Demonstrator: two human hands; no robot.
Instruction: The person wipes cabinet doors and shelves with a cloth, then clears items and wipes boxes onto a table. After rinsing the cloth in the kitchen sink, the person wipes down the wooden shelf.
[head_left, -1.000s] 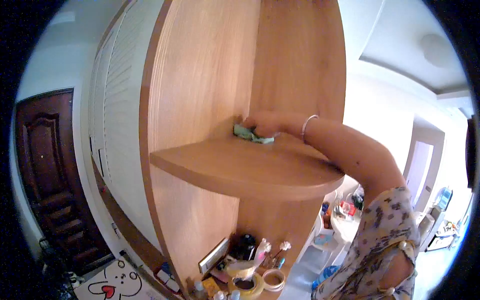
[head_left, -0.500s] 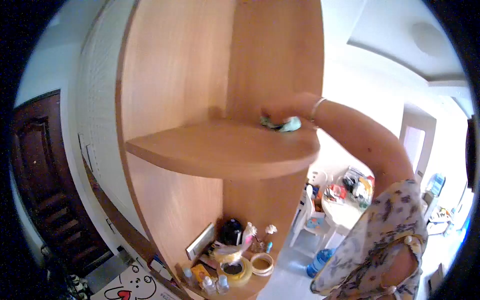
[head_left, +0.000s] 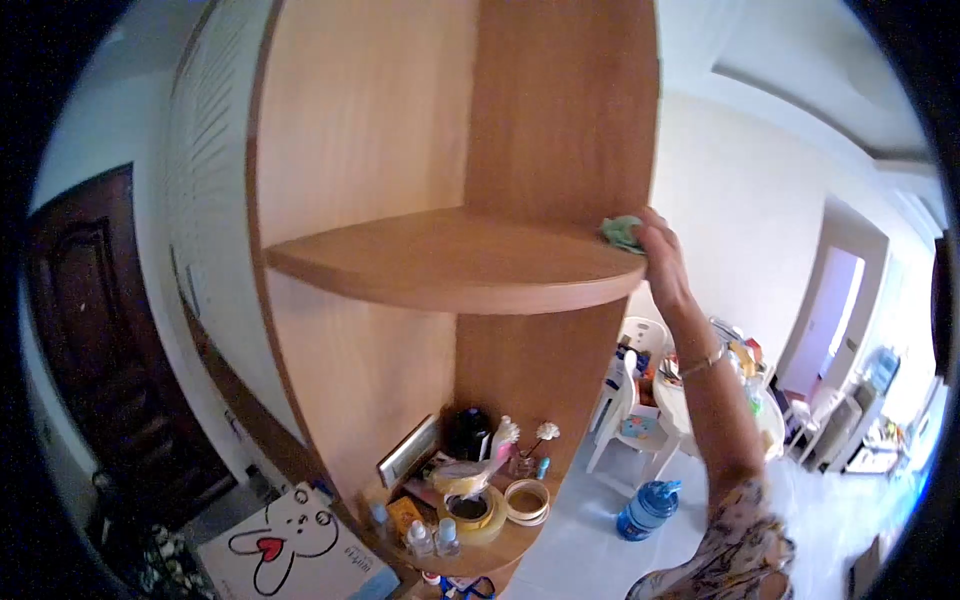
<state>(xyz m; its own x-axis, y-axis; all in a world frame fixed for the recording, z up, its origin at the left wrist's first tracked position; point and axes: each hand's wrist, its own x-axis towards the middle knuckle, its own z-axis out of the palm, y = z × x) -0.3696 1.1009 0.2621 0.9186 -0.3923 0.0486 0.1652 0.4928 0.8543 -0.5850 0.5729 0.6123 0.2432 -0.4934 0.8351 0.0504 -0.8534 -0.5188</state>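
Dark-brown panelling covers the door (head_left: 85, 330) at your far left. Nearer you, low on the left, sits a white box (head_left: 290, 550) bearing a line drawing and a red heart. On the lower shelf (head_left: 500, 565), a framed panel (head_left: 410, 450) leans at the left wall, with small bottles (head_left: 447, 538) near the front edge. Tape rolls (head_left: 485, 530) lie right of them, and a white flower (head_left: 547, 431) stands towards the right edge. Your green cloth (head_left: 622, 233) is bunched on the upper shelf (head_left: 440, 260), at its right corner. Your right hand (head_left: 657, 240) grips it with bent fingers, the wrist outside the shelf's right end; the thumb appears hidden. A blue water jug (head_left: 648, 510) stands on the floor below. Your left hand's state cannot be told from this view.
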